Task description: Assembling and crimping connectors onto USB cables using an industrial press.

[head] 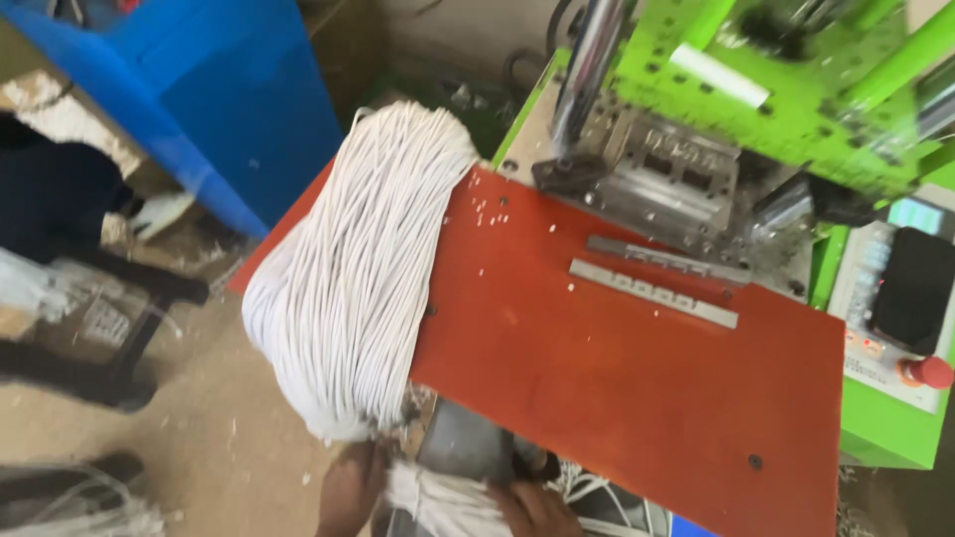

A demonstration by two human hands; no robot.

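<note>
A thick bundle of white cords (pixel 353 278) lies draped over the left end of an orange-red work plate (pixel 617 398). Below the plate's near edge my left hand (pixel 350 489) grips the lower end of the cords, where they hang down. My right hand (pixel 537 509) sits at the bottom edge of the view, fingers closed around a smaller bunch of white cords (pixel 448 502). Both hands are partly cut off by the frame.
A green machine (pixel 796 89) with a metal mould block (pixel 657 179) stands behind the plate. Two flat metal strips (pixel 652 293) lie on the plate. A control panel with a red round button (pixel 927 372) is at the right. A blue bin (pixel 229 99) stands at the left.
</note>
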